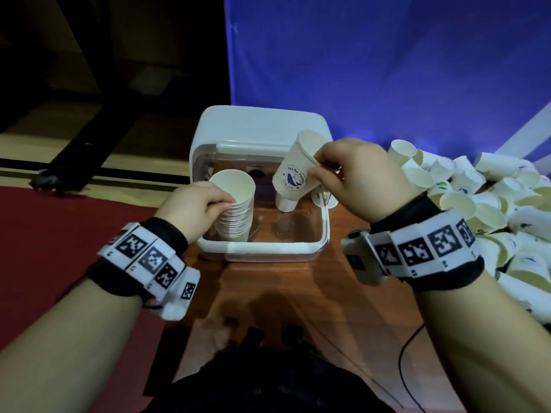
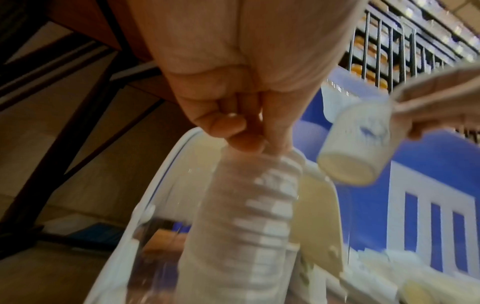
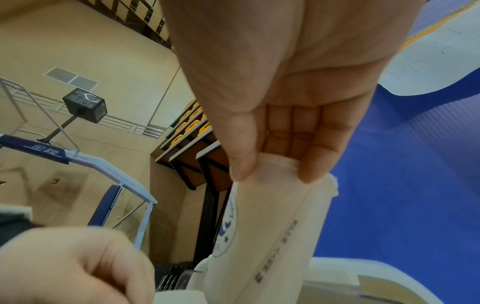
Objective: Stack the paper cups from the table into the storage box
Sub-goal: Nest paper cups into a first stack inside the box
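A clear storage box [image 1: 301, 248] with a white rim stands on the wooden table, its white lid [image 1: 256, 123] raised behind it. In its left part stands a tall stack of nested paper cups [image 1: 237, 210]; my left hand [image 1: 196, 207] pinches the stack [image 2: 249, 216] near its top rim. My right hand [image 1: 354, 177] pinches the rim of a single white cup [image 1: 295, 171] with a blue round logo, tilted base-down over the box's middle. The same cup [image 3: 259, 236] hangs from thumb and fingers in the right wrist view. A short white cup [image 1: 286, 204] stands in the box under it.
A big heap of loose paper cups [image 1: 489, 204] covers the table to the right. A blue backdrop [image 1: 387, 61] hangs behind. Red mat [image 1: 59, 234] lies left of the table, and a black cable [image 1: 408, 353] runs near the front edge.
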The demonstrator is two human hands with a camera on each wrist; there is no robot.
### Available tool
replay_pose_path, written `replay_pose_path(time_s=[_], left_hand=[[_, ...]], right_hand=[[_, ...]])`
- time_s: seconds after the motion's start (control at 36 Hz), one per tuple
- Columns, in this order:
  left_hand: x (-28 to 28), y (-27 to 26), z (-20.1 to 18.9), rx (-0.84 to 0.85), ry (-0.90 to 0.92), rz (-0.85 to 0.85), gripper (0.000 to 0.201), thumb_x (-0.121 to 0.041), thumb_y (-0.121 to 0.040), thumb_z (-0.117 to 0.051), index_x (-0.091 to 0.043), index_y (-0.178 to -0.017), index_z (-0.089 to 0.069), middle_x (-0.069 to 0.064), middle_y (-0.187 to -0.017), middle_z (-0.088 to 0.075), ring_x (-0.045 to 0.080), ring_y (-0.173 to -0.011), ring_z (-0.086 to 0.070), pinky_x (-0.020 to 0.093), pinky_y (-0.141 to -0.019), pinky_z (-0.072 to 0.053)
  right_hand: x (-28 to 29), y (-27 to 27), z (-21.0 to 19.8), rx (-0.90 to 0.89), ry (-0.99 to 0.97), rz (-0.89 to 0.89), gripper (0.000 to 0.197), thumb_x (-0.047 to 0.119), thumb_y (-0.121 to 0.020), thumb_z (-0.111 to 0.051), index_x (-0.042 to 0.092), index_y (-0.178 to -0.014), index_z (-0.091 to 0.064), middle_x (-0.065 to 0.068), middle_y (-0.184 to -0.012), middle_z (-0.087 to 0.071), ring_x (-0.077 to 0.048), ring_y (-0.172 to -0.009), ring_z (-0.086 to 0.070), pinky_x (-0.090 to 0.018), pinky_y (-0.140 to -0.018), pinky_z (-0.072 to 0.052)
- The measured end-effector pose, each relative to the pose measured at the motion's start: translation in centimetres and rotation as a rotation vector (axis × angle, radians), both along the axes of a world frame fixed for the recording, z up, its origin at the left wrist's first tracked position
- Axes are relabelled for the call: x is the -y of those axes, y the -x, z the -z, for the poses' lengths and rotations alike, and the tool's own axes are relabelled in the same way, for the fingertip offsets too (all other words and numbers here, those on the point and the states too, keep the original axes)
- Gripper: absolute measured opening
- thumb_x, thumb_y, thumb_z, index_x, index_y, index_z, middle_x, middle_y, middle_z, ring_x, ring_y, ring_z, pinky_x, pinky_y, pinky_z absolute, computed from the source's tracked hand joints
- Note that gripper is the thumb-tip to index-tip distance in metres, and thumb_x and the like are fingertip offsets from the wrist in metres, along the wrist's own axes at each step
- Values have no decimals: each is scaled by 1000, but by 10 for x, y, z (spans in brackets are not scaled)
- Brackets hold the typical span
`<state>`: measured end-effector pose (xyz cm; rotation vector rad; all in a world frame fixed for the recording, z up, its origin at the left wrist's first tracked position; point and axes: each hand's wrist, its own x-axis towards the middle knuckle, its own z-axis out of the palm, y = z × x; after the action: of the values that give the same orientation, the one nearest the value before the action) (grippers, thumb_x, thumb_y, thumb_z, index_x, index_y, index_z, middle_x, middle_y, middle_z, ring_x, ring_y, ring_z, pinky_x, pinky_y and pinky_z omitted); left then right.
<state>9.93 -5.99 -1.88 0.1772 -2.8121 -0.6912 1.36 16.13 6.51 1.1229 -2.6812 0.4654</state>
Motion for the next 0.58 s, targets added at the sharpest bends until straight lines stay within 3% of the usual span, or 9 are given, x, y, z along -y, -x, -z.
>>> replay_pose_path(time_s=[0.06, 0.14, 0.19, 0.28, 0.33, 0.39, 0.47, 0.53, 0.58], left_hand=[[2, 2, 6, 5, -44, -21, 18, -15, -87, -59, -10, -100, -71, 6, -103, -67, 22, -104, -57, 25, -90, -37], [3, 5, 10, -38, -82, -46, 15, -15, -85, -62, -12, -97, -71, 1, -108, -59, 16, -104, -52, 21, -92, -33], [3, 4, 12, -73, -126, -110, 21, -18, -79, -69, -16, -100, -66, 0, -119, -47, 15, -103, -48, 27, -97, -36], [8, 4, 25, -45, -213, -185, 66, -22, -65, -81, -12, -120, -46, 9, -130, -37, 28, -115, -46, 42, -102, -37], [10, 4, 33, 31, -337, -183, 92, -25, -60, -84, -14, -133, -29, 10, -137, -36, 27, -123, -43, 45, -105, -37], [10, 6, 39, 90, -481, -187, 102, -24, -61, -84, -22, -139, -19, 7, -141, -36, 23, -125, -43, 43, -105, -38], [6, 8, 41, 103, -567, -185, 93, -17, -65, -81, -18, -139, -24, 7, -134, -46, 18, -120, -47, 33, -104, -37], [3, 10, 40, 94, -538, -176, 82, -16, -69, -79, -13, -136, -31, 7, -130, -50, 12, -113, -46, 21, -95, -32], [2, 10, 41, 91, -514, -175, 79, -16, -70, -78, -12, -135, -32, 6, -133, -48, 15, -117, -45, 19, -91, -30]], right_hand=[[9, 2, -4, -8, 5, -24, 20, 30, -90, -52, 14, -98, -62, 1, -86, -52, -21, -85, -52, -30, -69, -36], [25, 2, -9, -30, 27, -89, 21, 29, -92, -50, 13, -98, -63, -5, -92, -59, -26, -91, -55, -36, -75, -44], [38, 1, -11, -56, 34, -144, 24, 27, -93, -48, 10, -100, -63, -8, -97, -61, -28, -95, -55, -31, -72, -39], [58, -2, -11, -90, -11, -234, 23, 23, -93, -49, 9, -105, -63, -11, -105, -61, -30, -100, -55, -30, -71, -34], [70, -3, -8, -80, -81, -289, 24, 20, -91, -49, 12, -109, -63, -12, -109, -60, -30, -105, -54, -34, -80, -43], [80, -3, -2, -87, -182, -327, 26, 17, -91, -47, 15, -112, -62, -10, -111, -58, -29, -108, -53, -37, -86, -45], [90, 1, 12, -105, -353, -359, 28, 14, -92, -46, 19, -117, -58, -6, -114, -56, -27, -109, -52, -33, -86, -44], [95, 3, 22, -98, -461, -376, 30, 12, -91, -48, 20, -118, -56, -4, -115, -55, -27, -108, -54, -32, -85, -44], [100, 3, 33, -71, -583, -385, 33, 8, -90, -48, 18, -120, -55, -6, -117, -54, -28, -109, -54, -30, -83, -43]])
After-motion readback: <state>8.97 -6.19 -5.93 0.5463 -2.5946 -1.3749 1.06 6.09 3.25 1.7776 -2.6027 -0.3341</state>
